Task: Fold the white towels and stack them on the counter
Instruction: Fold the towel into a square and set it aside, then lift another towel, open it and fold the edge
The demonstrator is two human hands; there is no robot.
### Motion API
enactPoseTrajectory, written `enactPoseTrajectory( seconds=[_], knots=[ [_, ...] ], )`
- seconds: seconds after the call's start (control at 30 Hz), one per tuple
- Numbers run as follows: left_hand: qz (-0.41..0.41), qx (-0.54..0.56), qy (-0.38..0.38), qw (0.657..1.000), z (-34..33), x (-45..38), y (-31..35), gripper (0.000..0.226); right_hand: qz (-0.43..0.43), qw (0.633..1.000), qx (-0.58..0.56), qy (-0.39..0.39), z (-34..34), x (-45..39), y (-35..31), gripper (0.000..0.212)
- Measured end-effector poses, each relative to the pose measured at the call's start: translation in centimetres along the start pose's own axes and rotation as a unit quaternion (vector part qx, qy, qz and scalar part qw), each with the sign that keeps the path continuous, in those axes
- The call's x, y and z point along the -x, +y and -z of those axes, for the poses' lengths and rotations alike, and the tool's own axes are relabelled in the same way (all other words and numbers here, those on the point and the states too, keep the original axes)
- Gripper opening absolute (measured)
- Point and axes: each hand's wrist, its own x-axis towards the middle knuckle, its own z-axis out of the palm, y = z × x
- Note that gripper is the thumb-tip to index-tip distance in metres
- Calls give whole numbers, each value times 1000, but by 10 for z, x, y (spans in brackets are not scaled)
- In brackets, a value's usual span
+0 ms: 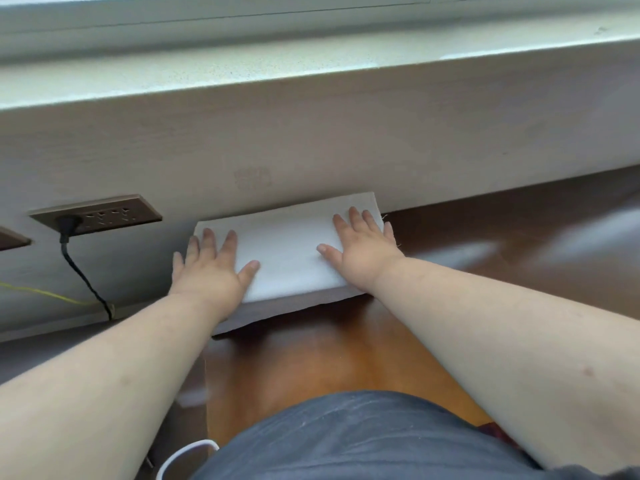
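A white towel [287, 251], folded into a flat rectangle, lies on the dark counter [277, 311] against the pale wall. My left hand [211, 265] rests flat on its left end with the fingers spread and straight. On the right end my right hand [360, 244] presses down the same way, fingers pointing to the wall. The towel's far edge bends up a little against the wall. Only this one towel shows.
A brown socket plate [104, 214] with a black plug and cable [83, 275] sits on the wall to the left, and a yellow wire [45, 293] runs below it. A windowsill [311, 71] juts out above. Brown wooden floor [519, 251] lies right and below.
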Motion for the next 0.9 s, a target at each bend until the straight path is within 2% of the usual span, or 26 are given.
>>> enactPoseTrajectory(
  seconds=[0.07,0.13,0.3,0.4,0.5,0.7,0.9],
  knots=[
    [-24,-6,26,999,10,7,9,75,29,998,12,53,8,4,-5,74],
    [-63,5,58,996,27,14,24,70,35,997,1,70,20,10,-5,71],
    [-183,93,81,975,88,28,72,55,-37,994,-79,63,80,24,23,67],
    [-236,114,103,959,125,34,108,47,-97,991,-72,49,120,48,64,60],
    [-275,115,126,946,154,44,149,44,-149,986,-56,52,158,83,114,63],
    [-339,106,147,923,194,76,248,43,-211,959,-86,166,214,175,218,64],
    [-393,120,149,899,218,152,392,46,-245,931,-113,245,237,307,318,70]
  ],
)
